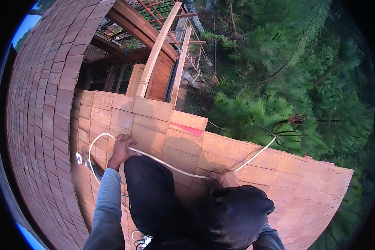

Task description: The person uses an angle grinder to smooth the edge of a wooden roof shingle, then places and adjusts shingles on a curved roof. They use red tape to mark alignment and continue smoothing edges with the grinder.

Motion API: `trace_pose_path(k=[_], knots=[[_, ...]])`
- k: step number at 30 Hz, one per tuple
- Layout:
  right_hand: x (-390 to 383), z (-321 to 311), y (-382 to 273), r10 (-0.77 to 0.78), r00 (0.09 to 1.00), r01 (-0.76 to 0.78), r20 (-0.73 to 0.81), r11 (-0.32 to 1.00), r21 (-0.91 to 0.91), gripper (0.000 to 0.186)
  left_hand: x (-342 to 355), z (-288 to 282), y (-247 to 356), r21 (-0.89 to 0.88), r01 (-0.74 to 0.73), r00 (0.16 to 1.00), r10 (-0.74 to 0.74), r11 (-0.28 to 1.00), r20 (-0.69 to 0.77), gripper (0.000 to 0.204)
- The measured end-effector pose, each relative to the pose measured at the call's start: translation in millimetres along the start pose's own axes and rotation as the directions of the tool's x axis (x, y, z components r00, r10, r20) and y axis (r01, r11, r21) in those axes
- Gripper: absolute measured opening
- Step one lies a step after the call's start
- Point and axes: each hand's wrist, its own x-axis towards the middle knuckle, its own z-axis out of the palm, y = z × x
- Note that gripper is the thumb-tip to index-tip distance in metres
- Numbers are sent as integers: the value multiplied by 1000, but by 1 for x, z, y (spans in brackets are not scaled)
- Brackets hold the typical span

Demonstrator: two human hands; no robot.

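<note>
A white cable runs across the wooden shingles in front of me. My left hand has its fingers closed around it. From there the cable loops out to the left and back down beside my left forearm. Lower right, my right hand is closed on the same cable, partly hidden behind my dark-clad knee. Past that hand the cable slants up over the roof's edge toward the pine branches. Left of the loop lies a dark item with a round white end, too small to make out.
A steeper shingled slope rises on the left. Ahead is an opening with wooden beams and a drop beyond. The roof edge falls away on the right toward pine trees. A pink strip shows among the shingles.
</note>
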Motion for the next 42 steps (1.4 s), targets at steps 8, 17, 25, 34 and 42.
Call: trace_pose_path(k=[8, 17, 25, 34, 42], knots=[[41, 18, -9, 191, 981, -187, 10, 966, -180, 21, -51, 69, -69, 88, 170, 977, -157, 982, -142, 75], [10, -41, 9, 288, 954, -297, 88, 948, 111, 37, -186, 206, -27, 165, 248, 969, -247, 954, -32, 97], [160, -52, 7, 146, 911, -299, -385, 877, -376, 52, -183, 171, -6, -16, 334, 932, -328, 942, 153, 102], [186, -66, 48, 322, 934, -336, 156, 638, 693, 51, -179, 160, 13, -63, 379, 919, -367, 923, 146, 85], [230, -64, 110, 241, 876, -451, 417, 110, 886, 28, -176, 154, 20, -65, 408, 907, -397, 911, 140, 79]])
